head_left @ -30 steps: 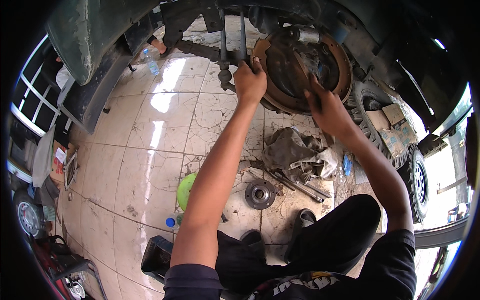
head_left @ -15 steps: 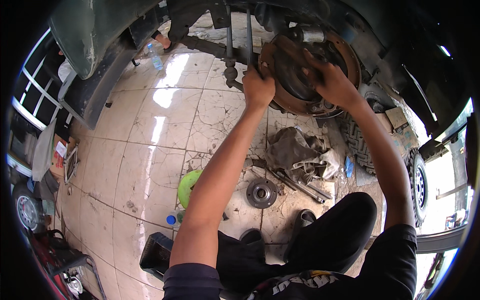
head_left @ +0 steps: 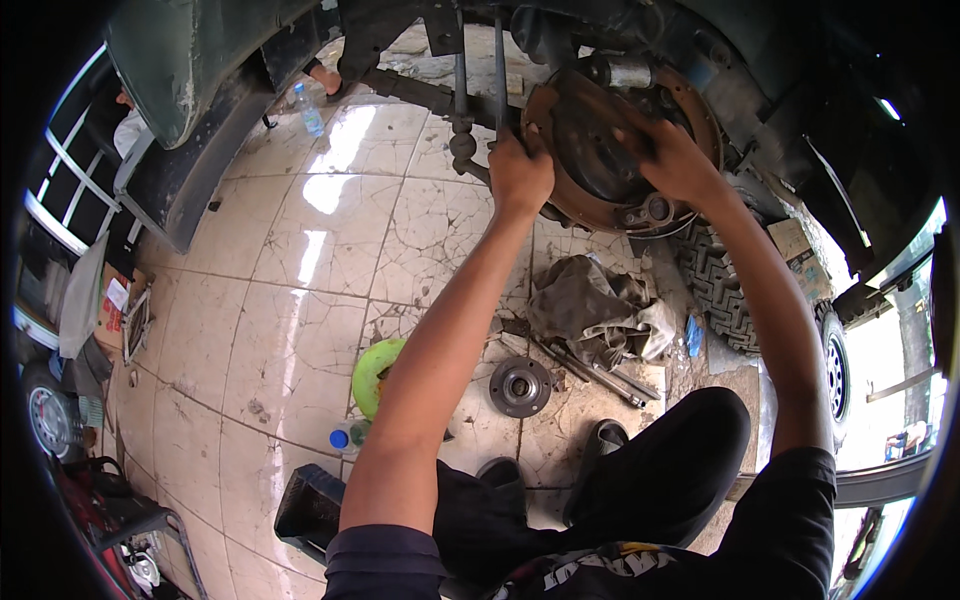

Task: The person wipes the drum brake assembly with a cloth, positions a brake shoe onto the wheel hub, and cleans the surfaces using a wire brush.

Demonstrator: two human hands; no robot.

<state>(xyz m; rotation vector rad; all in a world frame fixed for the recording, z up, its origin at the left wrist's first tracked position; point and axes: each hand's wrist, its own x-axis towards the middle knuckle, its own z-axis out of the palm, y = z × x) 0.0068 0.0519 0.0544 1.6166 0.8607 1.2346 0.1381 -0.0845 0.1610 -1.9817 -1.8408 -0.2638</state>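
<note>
A drum brake assembly (head_left: 600, 180) hangs at the upper right, its dark round plate ringed by rusty brown brake shoes (head_left: 568, 205). My left hand (head_left: 522, 178) is closed on the left brake shoe, with the thumb lying along its edge. Across the plate's right half reaches my right hand (head_left: 682, 165), fingers pointing toward the centre. Those fingers are blurred against a brown streak, and whether they hold something is hidden. Below, a round metal hub flange (head_left: 520, 387) lies on the tiles beside metal rods (head_left: 610, 383) and a crumpled grey-brown rag (head_left: 590, 310).
A green bowl (head_left: 370, 375) and a blue-capped bottle (head_left: 340, 439) stand near my left forearm. Steering rods (head_left: 462, 145) hang left of the brake. A knobby tyre (head_left: 718, 285) lies at right. Another person's foot (head_left: 325, 78) shows near a water bottle (head_left: 308, 112).
My right hand has shifted slightly up and right over the plate, uncovering more of its lower right part. My left hand stays on the brake shoe.
</note>
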